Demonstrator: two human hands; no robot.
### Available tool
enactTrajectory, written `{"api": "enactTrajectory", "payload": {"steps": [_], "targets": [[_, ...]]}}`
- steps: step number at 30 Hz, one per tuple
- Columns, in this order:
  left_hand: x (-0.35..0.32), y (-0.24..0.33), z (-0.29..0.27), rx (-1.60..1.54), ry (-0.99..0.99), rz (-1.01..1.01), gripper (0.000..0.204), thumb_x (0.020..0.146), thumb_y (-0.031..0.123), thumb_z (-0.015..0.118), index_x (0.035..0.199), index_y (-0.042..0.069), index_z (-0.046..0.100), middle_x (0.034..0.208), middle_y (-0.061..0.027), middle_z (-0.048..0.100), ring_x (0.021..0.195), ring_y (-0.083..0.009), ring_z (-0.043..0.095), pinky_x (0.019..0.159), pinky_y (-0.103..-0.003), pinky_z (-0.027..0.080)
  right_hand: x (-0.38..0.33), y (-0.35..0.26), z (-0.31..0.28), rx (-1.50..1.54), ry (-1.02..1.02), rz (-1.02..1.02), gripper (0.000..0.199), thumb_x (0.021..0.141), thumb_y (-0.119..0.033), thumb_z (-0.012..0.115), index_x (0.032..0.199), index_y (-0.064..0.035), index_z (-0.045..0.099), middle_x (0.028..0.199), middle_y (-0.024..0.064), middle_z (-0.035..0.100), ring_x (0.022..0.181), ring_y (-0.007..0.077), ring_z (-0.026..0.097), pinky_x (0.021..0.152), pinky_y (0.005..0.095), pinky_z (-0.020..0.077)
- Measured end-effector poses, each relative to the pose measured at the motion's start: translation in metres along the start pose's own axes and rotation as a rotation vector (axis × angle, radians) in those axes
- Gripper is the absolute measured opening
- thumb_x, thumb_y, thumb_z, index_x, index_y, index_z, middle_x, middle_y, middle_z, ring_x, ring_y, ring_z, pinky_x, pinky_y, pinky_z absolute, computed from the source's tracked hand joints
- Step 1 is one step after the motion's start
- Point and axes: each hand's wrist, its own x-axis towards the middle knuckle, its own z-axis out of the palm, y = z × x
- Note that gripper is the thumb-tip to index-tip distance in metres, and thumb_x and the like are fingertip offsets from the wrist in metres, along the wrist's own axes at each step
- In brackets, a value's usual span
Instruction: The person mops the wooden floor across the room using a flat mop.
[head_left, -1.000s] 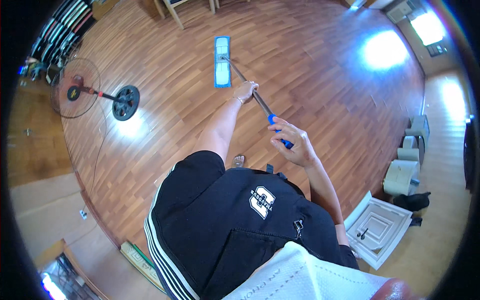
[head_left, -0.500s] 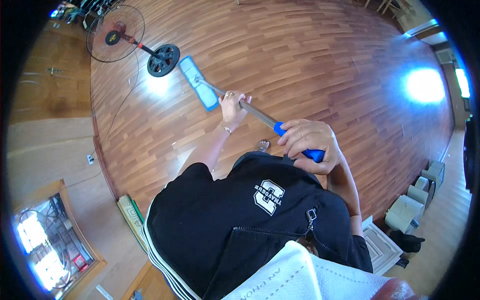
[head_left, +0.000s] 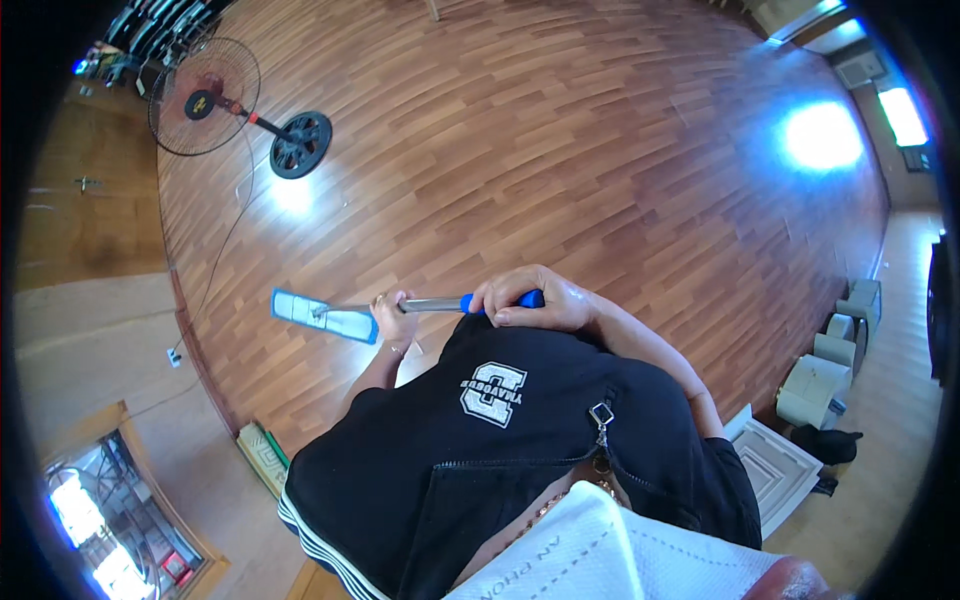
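A flat mop (head_left: 345, 319) with a pale, blue-edged head lies on the wood floor to my left. Its metal pole (head_left: 432, 304) runs sideways across my front and ends in a blue grip at the right. My left hand (head_left: 393, 318) is closed round the pole close to the mop head. Over the blue grip (head_left: 531, 299), my right hand (head_left: 538, 297) is wrapped, with the grip's end showing past the fingers.
A standing fan (head_left: 303, 145) is on the floor at the far left, its cord (head_left: 222, 262) trailing to a wall outlet (head_left: 174, 357). Pale box-like objects (head_left: 812, 390) and a white panel (head_left: 775, 470) line the right side. A framed mirror or window (head_left: 115, 505) is at the lower left.
The mop head has swept from beside the fan's base toward me and to the left. The pole has turned from slanting to nearly level; both hands still hold it, shifted left.
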Motion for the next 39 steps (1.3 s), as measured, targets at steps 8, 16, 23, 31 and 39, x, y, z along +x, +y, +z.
{"api": "enactTrajectory", "payload": {"steps": [8,16,23,31,39], "targets": [[0.019,0.091,0.012,-0.193,-0.168,0.235,0.025,0.073,0.019,0.074,0.063,0.009,0.054,0.060,-0.0122,0.055,0.060,-0.0355,0.055,0.055,-0.044,0.042,-0.086,-0.062,0.012,-0.147,0.272,-0.111,0.016,0.086,-0.009,0.064,0.073,0.0007,0.063,0.078,0.0113,0.066,0.092,0.0270,0.065,0.091,0.0418,0.0455],[0.004,0.232,0.025,-0.553,-0.631,0.692,0.030,0.080,0.023,0.067,0.060,0.008,0.049,0.056,-0.0150,0.052,0.057,-0.0375,0.054,0.055,-0.047,0.042,-0.230,-0.109,0.126,-0.591,0.734,-0.202,0.011,0.075,-0.008,0.063,0.066,-0.0044,0.063,0.073,0.0074,0.068,0.090,0.0292,0.069,0.092,0.0453,0.0436],[-0.061,0.307,0.071,-0.693,-0.793,1.083,0.031,0.079,0.025,0.069,0.063,0.006,0.052,0.066,-0.0175,0.055,0.068,-0.0371,0.056,0.062,-0.047,0.042,-0.279,-0.084,0.250,-0.843,1.074,-0.116,0.005,0.070,-0.004,0.064,0.068,-0.0035,0.060,0.076,0.0084,0.068,0.090,0.0316,0.069,0.088,0.0435,0.0474],[-0.152,0.357,0.084,-0.667,-1.041,1.361,0.026,0.078,0.028,0.069,0.071,0.004,0.062,0.076,-0.0177,0.062,0.081,-0.0362,0.060,0.072,-0.046,0.047,-0.294,-0.067,0.343,-1.069,1.237,0.102,0.014,0.067,-0.015,0.071,0.069,-0.0073,0.060,0.078,0.0076,0.067,0.092,0.0302,0.068,0.085,0.0421,0.0492],[-0.221,0.367,0.009,-0.573,-1.245,1.328,0.014,0.066,0.018,0.063,0.076,0.010,0.068,0.082,-0.0161,0.066,0.084,-0.0352,0.065,0.073,-0.047,0.051,-0.321,-0.071,0.411,-1.355,1.334,-0.290,0.037,0.080,-0.037,0.067,0.076,-0.0013,0.059,0.069,0.0134,0.063,0.069,0.0344,0.065,0.066,0.0468,0.0505]]}}
